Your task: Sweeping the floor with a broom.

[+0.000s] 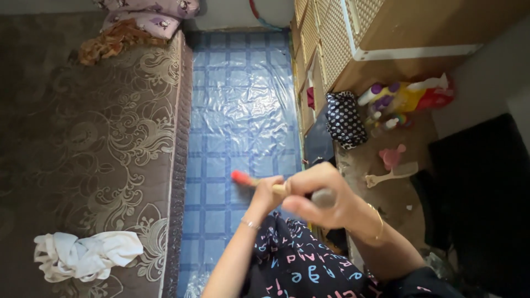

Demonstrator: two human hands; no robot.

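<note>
A slim stick (pixel 259 182) with a red tip is held level above the blue checked floor sheet (pixel 243 105), beside the patterned mattress (pixel 88 138). The left hand (pixel 266 194) is closed on its pale shaft; the right hand (pixel 320 196) is wrapped around the near end, fingers together. The near end is blurred, so its form cannot be told. A slip is judged possible, since the shaft is thin, and the glossy sheet could be marked by the tip.
</note>
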